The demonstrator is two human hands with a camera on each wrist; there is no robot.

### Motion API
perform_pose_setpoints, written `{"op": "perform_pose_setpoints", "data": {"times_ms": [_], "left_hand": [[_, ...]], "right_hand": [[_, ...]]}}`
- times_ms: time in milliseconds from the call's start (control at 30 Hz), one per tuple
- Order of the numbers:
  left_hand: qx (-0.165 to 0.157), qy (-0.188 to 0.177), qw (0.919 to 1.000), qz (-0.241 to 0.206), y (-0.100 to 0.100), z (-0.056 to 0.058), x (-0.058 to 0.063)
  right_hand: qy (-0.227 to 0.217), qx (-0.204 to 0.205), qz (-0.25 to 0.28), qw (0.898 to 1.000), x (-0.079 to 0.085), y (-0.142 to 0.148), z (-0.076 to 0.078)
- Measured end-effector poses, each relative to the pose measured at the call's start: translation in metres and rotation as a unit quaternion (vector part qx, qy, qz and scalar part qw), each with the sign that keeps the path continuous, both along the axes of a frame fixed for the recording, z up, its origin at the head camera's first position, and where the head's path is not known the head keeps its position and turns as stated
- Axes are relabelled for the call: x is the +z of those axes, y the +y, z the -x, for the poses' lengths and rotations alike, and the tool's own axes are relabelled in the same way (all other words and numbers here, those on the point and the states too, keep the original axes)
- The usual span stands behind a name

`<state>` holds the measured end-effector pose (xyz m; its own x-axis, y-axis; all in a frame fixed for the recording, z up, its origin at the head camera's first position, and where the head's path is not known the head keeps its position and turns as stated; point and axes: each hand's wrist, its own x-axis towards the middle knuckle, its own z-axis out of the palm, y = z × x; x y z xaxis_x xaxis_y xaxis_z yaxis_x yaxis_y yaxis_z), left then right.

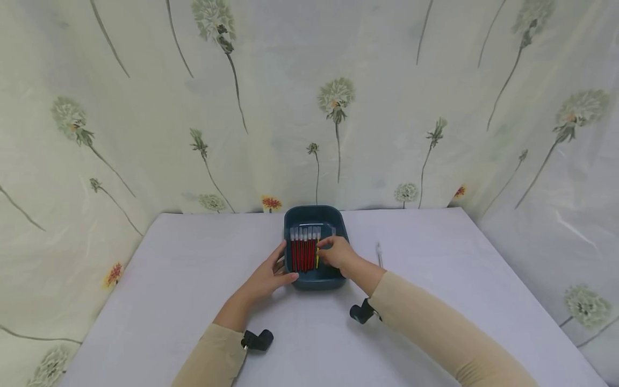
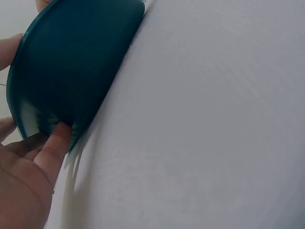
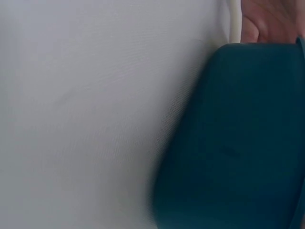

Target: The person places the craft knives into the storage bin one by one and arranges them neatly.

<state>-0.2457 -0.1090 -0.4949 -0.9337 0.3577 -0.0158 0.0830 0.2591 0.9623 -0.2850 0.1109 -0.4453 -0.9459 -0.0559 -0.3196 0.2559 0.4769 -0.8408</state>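
A dark teal plastic tray (image 1: 319, 285) stands on the table with a row of several slim red-handled sticks (image 1: 302, 255) with clear caps, like capped paintbrushes or pens. Beside the row lies a yellow one (image 1: 317, 258), its cap end toward the back. My right hand (image 1: 338, 253) reaches over the right rim and pinches the yellow stick. My left hand (image 1: 266, 277) holds the tray's left front corner, thumb on the rim and fingers against the outer wall (image 2: 71, 71). Another clear tip (image 1: 333, 231) shows behind the right hand; the rest is hidden.
A thin pale stick with a clear tip (image 1: 379, 253) lies on the table right of the tray, partly covered by the right forearm. The white table (image 1: 193, 285) meets a dandelion-print cloth (image 1: 271, 107) close behind the tray. Black wrist cameras (image 1: 258, 340) hang below both wrists.
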Motion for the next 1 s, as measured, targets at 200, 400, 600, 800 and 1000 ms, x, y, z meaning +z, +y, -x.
{"op": "perform_pose_setpoints", "data": {"times_ms": [200,400,600,800,1000], "left_hand": [[-0.002,-0.003,1.0,-0.006,0.001,-0.003,0.004],[0.002,-0.004,1.0,-0.003,0.0,-0.001,-0.002],[0.005,-0.004,1.0,0.002,0.0,0.0,0.0],[0.006,0.001,1.0,-0.001,0.0,-0.001,-0.001],[0.004,-0.001,1.0,-0.007,0.001,-0.001,-0.001]], "right_hand": [[0.002,0.002,0.026,1.0,-0.001,0.003,-0.001],[0.016,0.03,0.065,0.997,0.007,0.013,-0.007],[0.019,0.056,0.085,0.995,0.023,0.025,-0.011],[0.028,0.079,0.064,0.994,0.034,0.038,-0.014],[0.037,0.09,0.045,0.994,0.035,0.056,-0.02]]}}
